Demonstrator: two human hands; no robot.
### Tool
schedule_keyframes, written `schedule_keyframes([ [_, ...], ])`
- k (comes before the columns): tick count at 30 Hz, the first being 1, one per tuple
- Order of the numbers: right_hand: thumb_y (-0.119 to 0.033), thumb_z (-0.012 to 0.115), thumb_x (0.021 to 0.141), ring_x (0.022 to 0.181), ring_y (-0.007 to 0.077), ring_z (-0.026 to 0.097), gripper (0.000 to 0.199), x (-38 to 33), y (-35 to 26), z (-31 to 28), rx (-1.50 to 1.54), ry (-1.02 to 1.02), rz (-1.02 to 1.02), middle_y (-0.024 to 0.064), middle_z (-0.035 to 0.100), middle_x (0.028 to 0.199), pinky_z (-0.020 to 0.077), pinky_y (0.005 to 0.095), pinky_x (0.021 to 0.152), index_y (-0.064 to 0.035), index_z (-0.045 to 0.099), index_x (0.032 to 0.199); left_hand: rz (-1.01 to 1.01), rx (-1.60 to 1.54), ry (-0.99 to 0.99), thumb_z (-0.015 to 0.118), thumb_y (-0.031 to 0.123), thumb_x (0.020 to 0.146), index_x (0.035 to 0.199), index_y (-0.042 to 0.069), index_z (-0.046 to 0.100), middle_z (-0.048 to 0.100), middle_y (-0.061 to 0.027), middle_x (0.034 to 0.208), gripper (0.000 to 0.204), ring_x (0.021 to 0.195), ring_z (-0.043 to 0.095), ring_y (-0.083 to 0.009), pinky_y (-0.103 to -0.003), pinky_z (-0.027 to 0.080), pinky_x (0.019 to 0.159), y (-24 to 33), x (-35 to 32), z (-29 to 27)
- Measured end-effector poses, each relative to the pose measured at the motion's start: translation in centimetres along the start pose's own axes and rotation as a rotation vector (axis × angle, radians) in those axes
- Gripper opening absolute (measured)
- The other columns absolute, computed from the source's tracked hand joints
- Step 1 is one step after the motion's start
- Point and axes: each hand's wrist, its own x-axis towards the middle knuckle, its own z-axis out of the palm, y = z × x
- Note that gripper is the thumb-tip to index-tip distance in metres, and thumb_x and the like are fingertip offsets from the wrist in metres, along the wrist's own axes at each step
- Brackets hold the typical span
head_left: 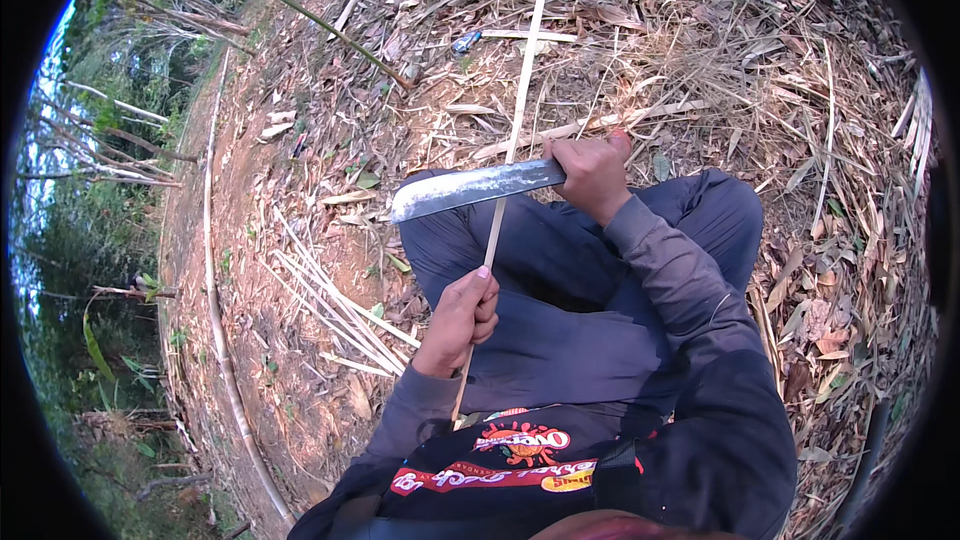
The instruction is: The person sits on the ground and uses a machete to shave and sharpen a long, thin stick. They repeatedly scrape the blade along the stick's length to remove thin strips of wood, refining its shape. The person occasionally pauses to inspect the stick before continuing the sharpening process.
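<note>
My left hand (462,320) is closed around a long, pale split-bamboo strip (521,100) in front of my body. The strip runs from near my waist out over the ground ahead, tilting slightly right. My right hand (594,175) grips a machete (475,187), its handle mostly hidden by the fingers. The broad, worn grey blade points left and lies across the strip, over my crossed legs (560,320). Whether the edge bites into the strip, I cannot tell.
Several pale strips (335,310) lie in a bundle at my left. A long thin pole (212,290) stretches along the ground farther left, before green brush (75,230). A green stem (310,20) slants at the far left. Dry leaves and shavings (720,90) cover the ground.
</note>
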Motion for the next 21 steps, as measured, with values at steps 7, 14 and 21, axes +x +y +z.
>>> schedule_keyframes([
  [7, -0.013, 0.062, 0.084, 0.059, 0.0241, 0.064, 0.009, -0.2, -3.6, -0.3, 0.010, -0.047, -0.182, 0.0063, 0.062, 0.065, 0.0483, 0.0381, 0.055, -0.0093, 0.060, 0.076, -0.004, 0.029, 0.002, 0.040, 0.038, 0.107, 0.081, 0.013, 0.040, 0.023, 0.0064, 0.058, 0.036, 0.042, 0.017, -0.0037, -0.023, 0.013, 0.039, 0.0, 0.1, 0.2],
  [14, -0.030, 0.067, 0.086, 0.064, 0.0345, 0.067, 0.023, -0.1, 6.6, 0.5, 0.024, -0.138, 0.652, 0.0142, 0.066, 0.068, 0.0524, 0.0462, 0.060, -0.0065, 0.066, 0.083, -0.136, 0.008, -0.060, 0.041, 0.036, 0.107, 0.081, 0.011, 0.043, 0.025, 0.0061, 0.059, 0.036, 0.044, 0.019, -0.0030, -0.023, 0.014, 0.039, -2.5, -1.4, -0.6],
  [21, -0.019, 0.066, 0.085, 0.056, 0.0247, 0.065, 0.017, -1.3, -4.5, 0.6, 0.086, -0.107, -0.073, 0.0069, 0.064, 0.063, 0.0466, 0.0387, 0.053, -0.0108, 0.060, 0.071, 0.017, 0.060, 0.117, 0.041, 0.035, 0.107, 0.083, 0.011, 0.044, 0.025, 0.0065, 0.058, 0.034, 0.042, 0.019, -0.0035, -0.024, 0.015, 0.038, -0.4, 0.5, -0.4],
])
